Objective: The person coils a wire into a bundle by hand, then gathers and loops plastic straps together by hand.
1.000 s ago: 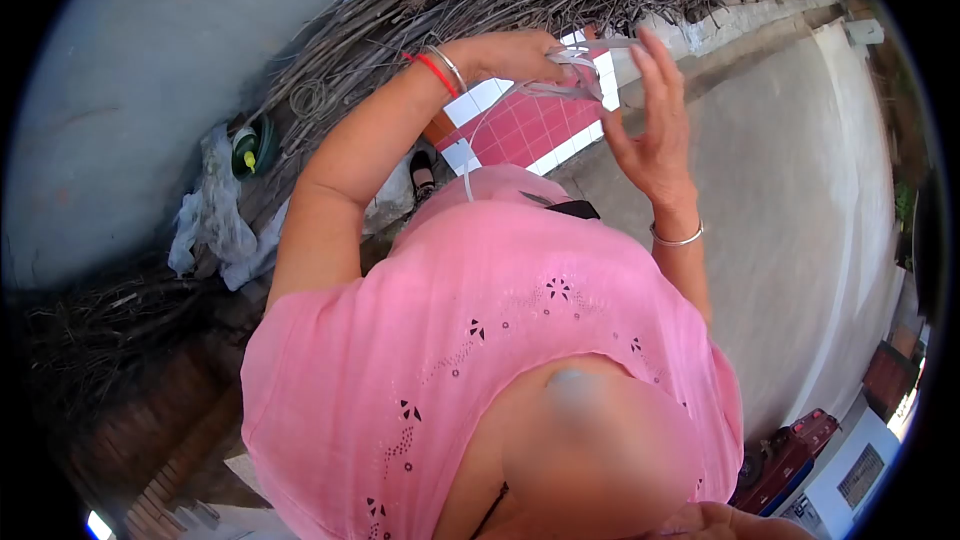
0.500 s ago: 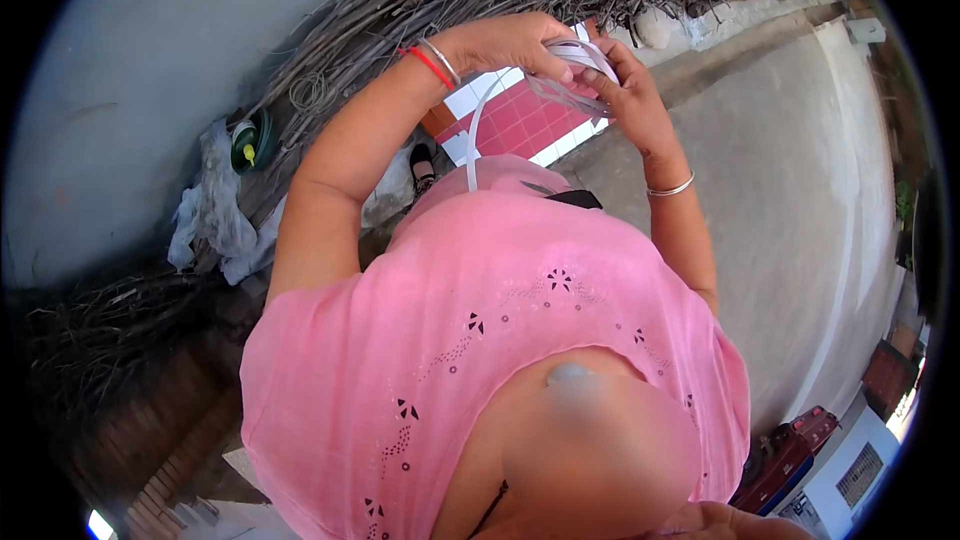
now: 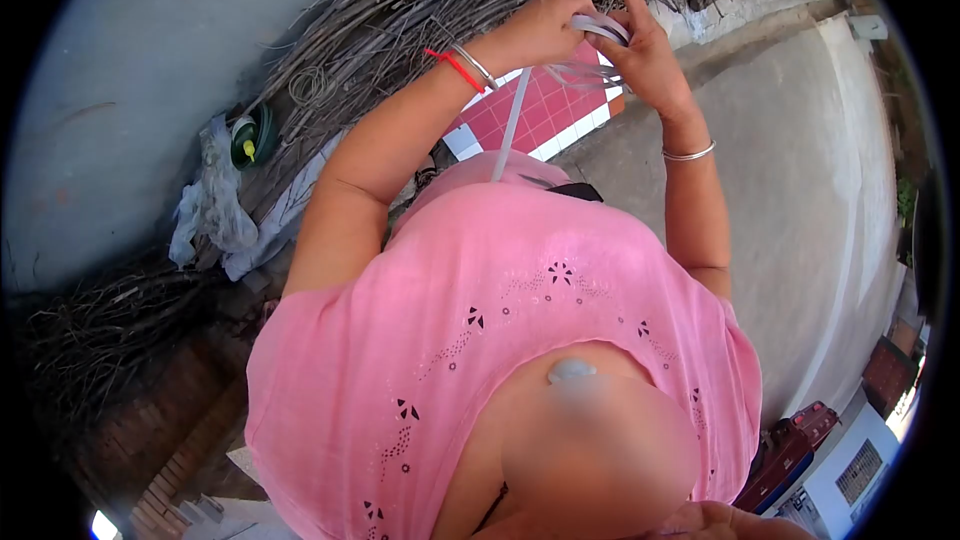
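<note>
A pale, narrow strip (image 3: 512,125) rises from near my waist toward my hands. My left hand (image 3: 545,30), with a red string and a bangle at its wrist, pinches the strip at the left end of its small loops. Close beside it, my right hand (image 3: 648,55) grips those loops between thumb and fingers, its index finger raised and stretched out. More thin loops (image 3: 585,74) hang just below the fingers, over the tiled surface. A dark object (image 3: 575,192) lies against the pink clothing at my waist.
Red tiles with a white border (image 3: 540,105) lie beyond my waist. Piled sticks (image 3: 400,20) line a grey wall (image 3: 130,90). Plastic sheeting (image 3: 215,200) and a green coil (image 3: 262,140) are at the left. Concrete ground (image 3: 790,180) spreads right; a dark red vehicle (image 3: 790,450) stands lower right.
Both hands have moved up and slightly right. They came together around the loops, and the right index finger has since lifted. The long strip is now straighter and more taut.
</note>
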Demonstrator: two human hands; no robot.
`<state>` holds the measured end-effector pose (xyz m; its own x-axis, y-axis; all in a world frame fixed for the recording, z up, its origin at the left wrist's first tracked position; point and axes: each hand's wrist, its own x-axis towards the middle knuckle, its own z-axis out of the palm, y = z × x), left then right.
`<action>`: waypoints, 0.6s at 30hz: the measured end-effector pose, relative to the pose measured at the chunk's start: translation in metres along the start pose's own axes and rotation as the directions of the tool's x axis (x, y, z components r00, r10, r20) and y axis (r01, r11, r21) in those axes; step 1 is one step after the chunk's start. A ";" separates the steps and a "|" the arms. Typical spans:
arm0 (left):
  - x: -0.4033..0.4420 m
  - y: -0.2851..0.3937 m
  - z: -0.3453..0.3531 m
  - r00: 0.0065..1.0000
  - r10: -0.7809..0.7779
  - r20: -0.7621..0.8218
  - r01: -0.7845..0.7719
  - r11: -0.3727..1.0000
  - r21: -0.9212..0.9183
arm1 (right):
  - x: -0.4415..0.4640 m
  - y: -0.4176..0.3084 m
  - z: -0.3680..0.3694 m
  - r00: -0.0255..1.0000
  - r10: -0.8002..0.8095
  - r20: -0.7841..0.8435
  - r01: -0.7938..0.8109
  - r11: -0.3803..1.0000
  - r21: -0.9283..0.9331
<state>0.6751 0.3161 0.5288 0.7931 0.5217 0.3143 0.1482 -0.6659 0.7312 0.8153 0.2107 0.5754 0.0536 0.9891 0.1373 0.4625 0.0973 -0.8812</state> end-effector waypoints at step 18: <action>-0.003 -0.004 -0.001 0.985 -0.118 0.124 0.147 0.954 -0.263 | 0.007 0.037 0.007 0.996 0.001 0.087 -0.020 0.976 0.218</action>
<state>0.6716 0.3180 0.5257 0.8371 0.5265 0.1485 0.1029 -0.4181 0.9025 0.8268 0.2216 0.5409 -0.0235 0.9951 0.0965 0.2569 0.0993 -0.9613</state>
